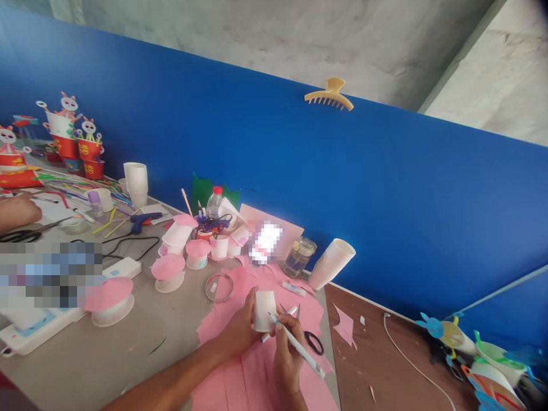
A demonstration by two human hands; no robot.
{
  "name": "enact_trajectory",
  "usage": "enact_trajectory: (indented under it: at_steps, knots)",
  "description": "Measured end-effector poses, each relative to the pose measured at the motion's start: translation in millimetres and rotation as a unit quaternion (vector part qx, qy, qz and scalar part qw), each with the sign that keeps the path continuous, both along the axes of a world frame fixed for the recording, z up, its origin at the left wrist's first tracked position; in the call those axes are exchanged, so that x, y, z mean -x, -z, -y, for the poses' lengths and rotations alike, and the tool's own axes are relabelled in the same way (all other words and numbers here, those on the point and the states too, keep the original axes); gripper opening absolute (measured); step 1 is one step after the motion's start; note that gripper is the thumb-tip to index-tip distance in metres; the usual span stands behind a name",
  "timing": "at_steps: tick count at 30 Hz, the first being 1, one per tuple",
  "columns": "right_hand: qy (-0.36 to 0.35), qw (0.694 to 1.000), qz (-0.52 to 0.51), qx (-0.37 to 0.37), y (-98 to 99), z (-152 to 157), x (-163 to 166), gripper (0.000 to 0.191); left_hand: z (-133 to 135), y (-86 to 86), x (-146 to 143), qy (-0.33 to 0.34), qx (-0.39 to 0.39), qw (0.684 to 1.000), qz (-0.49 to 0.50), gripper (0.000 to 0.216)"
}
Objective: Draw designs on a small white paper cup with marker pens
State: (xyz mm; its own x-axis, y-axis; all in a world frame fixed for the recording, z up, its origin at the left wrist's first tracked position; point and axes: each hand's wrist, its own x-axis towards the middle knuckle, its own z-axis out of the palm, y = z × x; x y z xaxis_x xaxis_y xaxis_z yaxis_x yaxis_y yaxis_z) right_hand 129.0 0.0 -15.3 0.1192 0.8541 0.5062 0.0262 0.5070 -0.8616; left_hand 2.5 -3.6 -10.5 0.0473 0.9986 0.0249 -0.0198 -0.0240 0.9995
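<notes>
My left hand (pixel 240 331) is closed around a small white paper cup (pixel 264 310), held upside down above pink paper sheets (pixel 257 371). My right hand (pixel 286 354) grips a white pen (pixel 299 348) like a writing tool, its tip touching the cup's side. Black-handled scissors (pixel 310 339) lie on the pink paper just right of my hands. A white glue stick or marker (pixel 293 289) rests beyond them.
Several cups capped with pink discs (pixel 169 273) stand on the grey table (pixel 107 354). A tape roll (pixel 218 286), glass jar (pixel 298 257), stack of white cups (pixel 330 262), water bottle (pixel 214 202) and blue glue gun (pixel 144 220) lie nearby. Another person's hand (pixel 17 211) rests far left.
</notes>
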Motion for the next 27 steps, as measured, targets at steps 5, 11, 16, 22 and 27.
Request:
enact_trajectory:
  at_steps: [5, 11, 16, 22, 27]
  knots:
    - [0.034, 0.999, -0.002, 0.022, 4.0, -2, -1, 0.012, 1, 1.9, 0, -0.012, -0.020, 1.000, -0.012, 0.094]
    - [0.043, 0.998, -0.029, 0.036, 2.2, -2, -1, 0.011, -1, 12.0, -1, -0.018, -0.029, 0.997, -0.073, 0.089]
    - [0.024, 0.998, -0.038, 0.054, 6.5, -4, -3, 0.012, -1, 15.4, 1, -0.002, -0.034, 0.996, -0.082, 0.090]
    - [-0.004, 0.987, -0.120, 0.103, 1.1, -3, 0, 0.014, 0, 11.6, 2, 0.010, -0.024, 0.994, -0.106, 0.090]
    - [-0.005, 0.969, -0.196, 0.148, 0.4, -5, 3, 0.021, 1, 4.0, 1, 0.033, 0.000, 0.992, -0.123, 0.091]
